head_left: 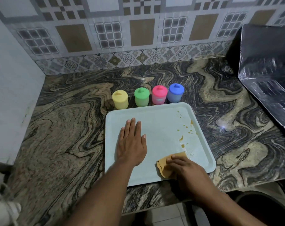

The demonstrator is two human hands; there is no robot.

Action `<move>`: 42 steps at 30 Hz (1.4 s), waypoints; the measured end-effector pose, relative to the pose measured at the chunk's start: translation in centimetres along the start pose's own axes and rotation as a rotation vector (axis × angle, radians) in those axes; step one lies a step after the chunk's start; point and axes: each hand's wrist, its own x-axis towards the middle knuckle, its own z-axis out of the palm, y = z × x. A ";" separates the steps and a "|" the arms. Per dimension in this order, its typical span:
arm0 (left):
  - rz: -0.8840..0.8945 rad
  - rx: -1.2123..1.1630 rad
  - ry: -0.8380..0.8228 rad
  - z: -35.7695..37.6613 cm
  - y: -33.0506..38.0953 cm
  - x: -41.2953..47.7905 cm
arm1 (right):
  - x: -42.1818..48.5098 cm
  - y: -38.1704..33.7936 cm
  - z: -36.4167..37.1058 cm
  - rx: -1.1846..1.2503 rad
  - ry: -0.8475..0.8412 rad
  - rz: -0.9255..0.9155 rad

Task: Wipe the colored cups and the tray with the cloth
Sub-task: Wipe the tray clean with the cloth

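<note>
A pale blue tray (161, 118) lies on the marble counter, with orange-brown smears (181, 138) along its right side. My left hand (132, 142) rests flat on the tray's left half, fingers together, holding nothing. My right hand (185, 168) presses a tan cloth (164, 167) onto the tray's near right part. Behind the tray stand a yellow cup (120, 99), a green cup (141, 97), a pink cup (159, 95) and a blue cup (176, 93) in a row, all upside down.
A tiled wall (138, 38) runs behind the counter (65, 128). A dark shiny covered object (267, 75) fills the right rear. The counter's front edge lies just below the tray. A white wall stands at left.
</note>
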 end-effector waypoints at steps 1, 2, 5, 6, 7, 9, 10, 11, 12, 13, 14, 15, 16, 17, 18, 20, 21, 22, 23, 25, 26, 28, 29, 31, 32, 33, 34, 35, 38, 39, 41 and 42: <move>-0.002 -0.004 0.003 0.0 0.0 0.0 | 0.4 0.2 -1.0 0.048 -0.006 0.047; -0.002 -0.007 0.008 0.1 -0.1 0.0 | 1.0 0.4 -2.1 0.106 0.011 0.089; -0.001 -0.013 0.025 0.2 0.0 0.0 | 5.1 1.1 -5.8 0.200 0.260 0.182; -0.004 -0.015 0.030 0.3 0.0 -0.1 | 7.0 1.6 -6.8 0.195 0.341 0.193; -0.005 -0.018 0.036 0.3 0.0 0.0 | 9.0 2.0 -7.6 0.178 0.392 0.197; -0.006 -0.022 0.043 0.4 0.0 0.0 | 13.2 2.8 -8.0 0.102 0.372 0.193; -0.005 -0.023 0.042 0.4 0.0 0.0 | 14.9 3.1 -7.8 0.057 0.320 0.189; -0.006 -0.022 0.044 0.5 0.0 0.0 | 16.1 3.2 -7.2 0.029 0.255 0.188; -0.008 -0.023 0.046 0.4 0.0 0.0 | 16.9 3.1 -6.4 0.010 0.191 0.186; -0.008 -0.024 0.047 0.4 0.0 0.0 | 17.1 2.8 -5.1 -0.002 0.149 0.185; -0.008 -0.023 0.047 0.4 0.0 0.0 | 16.7 2.2 -3.8 -0.026 0.150 0.179; -0.006 -0.022 0.048 0.4 0.0 0.0 | 15.8 1.5 -2.4 -0.053 0.193 0.159; -0.004 -0.022 0.051 0.4 0.0 0.0 | 14.4 0.7 -1.1 -0.075 0.243 0.125; -0.003 -0.024 0.056 0.4 0.0 0.1 | 12.8 -0.2 -0.1 -0.083 0.279 0.081; -0.005 -0.030 0.059 0.4 0.0 0.1 | 11.0 -0.9 0.8 -0.088 0.309 0.038; -0.009 -0.031 0.060 0.4 0.0 0.1 | 7.7 -1.7 1.9 -0.095 0.328 -0.013; -0.009 -0.027 0.055 0.4 0.0 0.0 | 6.1 -1.7 2.2 -0.094 0.313 -0.029; -0.009 -0.021 0.050 0.3 0.0 0.0 | 4.6 -1.7 2.1 -0.085 0.253 -0.044; -0.007 -0.016 0.047 0.3 0.0 -0.1 | 3.4 -1.6 1.7 -0.077 0.177 -0.046; -0.005 -0.016 0.045 0.1 0.0 -0.1 | 2.5 -0.7 -0.1 -0.006 0.030 -0.038; -0.005 -0.017 0.043 0.0 0.1 -0.1 | 2.8 0.0 -1.4 0.072 -0.011 -0.009; -0.005 -0.021 0.041 0.1 0.1 -0.1 | 5.2 1.3 -4.3 0.214 0.071 0.078; -0.007 -0.024 0.044 0.1 0.1 0.0 | 7.0 2.3 -5.7 0.231 0.169 0.121; -0.010 -0.029 0.047 0.2 0.1 0.0 | 11.1 4.2 -7.7 0.168 0.340 0.184; -0.009 -0.027 0.050 0.2 0.1 0.0 | 13.0 5.0 -8.4 0.120 0.355 0.204; -0.008 -0.024 0.052 0.3 0.0 -0.1 | 14.8 5.7 -8.9 0.067 0.325 0.223; -0.006 -0.023 0.054 0.3 0.0 0.0 | 16.0 6.2 -9.0 0.007 0.261 0.242; -0.006 -0.024 0.054 0.2 0.0 0.0 | 16.8 6.6 -8.8 -0.062 0.187 0.250; -0.009 -0.019 0.063 0.3 0.0 0.0 | 16.6 7.0 -6.7 -0.178 0.121 0.209; -0.010 -0.020 0.063 0.3 0.0 0.0 | 16.0 7.1 -5.5 -0.179 0.150 0.200; -0.013 -0.021 0.064 0.3 0.0 0.0 | 14.7 7.4 -3.4 -0.147 0.185 0.187; -0.012 -0.019 0.060 0.3 0.0 0.0 | 14.0 7.4 -2.8 -0.132 0.194 0.193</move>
